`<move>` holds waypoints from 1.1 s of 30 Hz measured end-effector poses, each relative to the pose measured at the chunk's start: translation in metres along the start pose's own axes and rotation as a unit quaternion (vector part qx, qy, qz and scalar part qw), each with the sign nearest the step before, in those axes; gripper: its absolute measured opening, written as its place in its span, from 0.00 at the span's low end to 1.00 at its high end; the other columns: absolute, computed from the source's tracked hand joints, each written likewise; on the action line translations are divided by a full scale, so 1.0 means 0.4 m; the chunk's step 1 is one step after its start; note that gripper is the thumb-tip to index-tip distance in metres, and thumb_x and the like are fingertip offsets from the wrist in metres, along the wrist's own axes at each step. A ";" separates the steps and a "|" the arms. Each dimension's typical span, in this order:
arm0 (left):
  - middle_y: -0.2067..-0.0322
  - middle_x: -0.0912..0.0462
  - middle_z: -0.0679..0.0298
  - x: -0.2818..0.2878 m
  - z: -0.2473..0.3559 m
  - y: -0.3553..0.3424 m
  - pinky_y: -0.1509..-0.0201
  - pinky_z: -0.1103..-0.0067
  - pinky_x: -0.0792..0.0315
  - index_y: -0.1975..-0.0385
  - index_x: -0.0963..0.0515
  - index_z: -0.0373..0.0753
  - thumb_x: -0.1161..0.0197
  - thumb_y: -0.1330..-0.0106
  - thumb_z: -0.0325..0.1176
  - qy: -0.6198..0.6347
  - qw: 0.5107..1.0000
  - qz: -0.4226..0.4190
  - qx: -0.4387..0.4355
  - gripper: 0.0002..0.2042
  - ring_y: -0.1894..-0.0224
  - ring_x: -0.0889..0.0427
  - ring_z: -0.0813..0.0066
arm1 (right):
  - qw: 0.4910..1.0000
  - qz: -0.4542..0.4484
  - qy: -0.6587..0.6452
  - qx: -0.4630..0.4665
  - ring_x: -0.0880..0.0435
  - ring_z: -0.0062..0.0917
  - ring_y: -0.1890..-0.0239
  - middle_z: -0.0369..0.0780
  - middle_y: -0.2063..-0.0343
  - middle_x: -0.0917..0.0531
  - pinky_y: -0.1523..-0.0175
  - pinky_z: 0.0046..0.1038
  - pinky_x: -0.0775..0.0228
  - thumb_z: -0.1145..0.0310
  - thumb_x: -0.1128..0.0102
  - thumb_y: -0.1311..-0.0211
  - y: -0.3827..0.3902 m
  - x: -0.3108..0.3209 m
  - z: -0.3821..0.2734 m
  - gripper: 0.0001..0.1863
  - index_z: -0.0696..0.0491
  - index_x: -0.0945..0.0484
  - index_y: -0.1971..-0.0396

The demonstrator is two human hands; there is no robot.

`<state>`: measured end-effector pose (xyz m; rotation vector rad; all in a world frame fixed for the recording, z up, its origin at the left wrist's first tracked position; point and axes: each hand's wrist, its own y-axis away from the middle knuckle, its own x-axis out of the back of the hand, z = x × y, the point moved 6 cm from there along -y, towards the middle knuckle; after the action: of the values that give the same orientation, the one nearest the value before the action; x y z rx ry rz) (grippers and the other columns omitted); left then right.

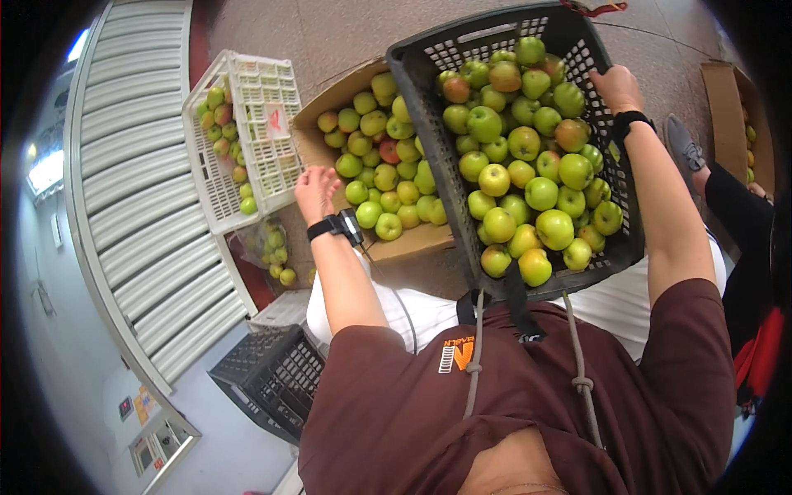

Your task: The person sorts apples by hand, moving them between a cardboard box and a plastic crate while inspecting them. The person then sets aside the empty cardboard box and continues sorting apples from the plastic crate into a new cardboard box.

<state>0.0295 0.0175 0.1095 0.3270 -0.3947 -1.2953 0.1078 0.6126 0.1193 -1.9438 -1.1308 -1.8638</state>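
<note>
A: Black crate (429,124), full of green-yellow apples (528,157), a few blushed red. It sits in the person's lap, tilted, its far end leaning over the cardboard box (318,124).

B: Hands?

A: Right hand (615,87) on the crate's right rim, near the far corner. Fingers curl over the edge; how tightly they close on it, cannot tell. Black band on that wrist.

B: And the left?

A: Left hand (315,191) off the crate, at the near edge of the box. Fingers loosely spread, holding nothing. It touches or nearly touches the cardboard; cannot tell which. A black wrist device with a cord sits just behind it.

B: The box?

A: Also holds apples, same green-yellow kind, partly hidden under the black crate.

B: Further out?

A: White crate (247,124) to the left of the box, tipped, a few apples showing along its side. Below it a clear bag (268,243) with apples, on the floor. An empty dark crate (272,375) lower left. At the far right, another box (726,99) with fruit, and another person's shoe (683,144) beside it.
</note>
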 end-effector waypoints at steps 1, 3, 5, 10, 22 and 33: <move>0.66 0.26 0.62 0.041 -0.043 -0.024 0.69 0.73 0.25 0.64 0.30 0.35 0.41 0.41 0.33 -0.080 0.996 0.037 0.019 0.11 0.64 0.22 0.67 | 1.000 0.001 -0.001 0.000 0.22 0.41 0.56 0.48 0.60 0.21 0.51 0.37 0.31 0.51 0.44 0.49 -0.001 0.000 0.000 0.23 0.55 0.21 0.63; 0.67 0.26 0.61 0.094 -0.148 -0.058 0.70 0.72 0.26 0.61 0.29 0.33 0.41 0.43 0.32 -0.247 0.964 0.083 0.045 0.13 0.66 0.24 0.70 | 1.000 0.000 0.003 -0.001 0.22 0.41 0.56 0.48 0.61 0.20 0.52 0.37 0.31 0.50 0.44 0.49 -0.003 -0.002 -0.002 0.24 0.57 0.21 0.64; 0.67 0.21 0.55 0.189 -0.227 -0.102 0.65 0.72 0.26 0.59 0.27 0.28 0.38 0.47 0.32 -0.398 0.913 0.093 -0.023 0.18 0.65 0.22 0.68 | 1.000 -0.008 -0.002 0.009 0.22 0.41 0.56 0.49 0.61 0.20 0.52 0.37 0.31 0.50 0.44 0.49 0.013 0.008 -0.045 0.24 0.57 0.21 0.64; 0.61 0.22 0.46 0.124 -0.348 -0.055 0.53 0.70 0.30 0.58 0.27 0.28 0.32 0.55 0.37 -0.575 0.818 0.001 0.023 0.25 0.58 0.22 0.54 | 0.999 0.031 -0.006 0.012 0.22 0.45 0.58 0.54 0.65 0.21 0.54 0.37 0.31 0.48 0.43 0.52 0.005 0.005 -0.004 0.28 0.62 0.22 0.67; 0.49 0.34 0.49 0.052 -0.291 0.017 0.43 0.71 0.34 0.50 0.36 0.33 0.30 0.57 0.38 -0.709 0.693 -0.071 0.107 0.33 0.44 0.34 0.55 | 1.000 0.009 0.027 0.009 0.21 0.41 0.57 0.51 0.62 0.21 0.52 0.35 0.31 0.50 0.44 0.50 0.000 0.003 -0.017 0.26 0.60 0.21 0.65; 0.42 0.41 0.48 0.033 -0.373 0.005 0.40 0.68 0.39 0.47 0.30 0.44 0.36 0.57 0.59 -0.769 0.549 -0.286 0.158 0.36 0.42 0.38 0.52 | 0.999 0.023 0.036 0.027 0.21 0.43 0.58 0.50 0.64 0.20 0.54 0.37 0.30 0.48 0.45 0.51 -0.011 -0.006 -0.007 0.27 0.59 0.21 0.65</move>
<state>0.1024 0.0074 -0.0207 -0.6030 -2.2071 -1.8888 0.1030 0.6129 0.1161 -1.8433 -1.0956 -1.8440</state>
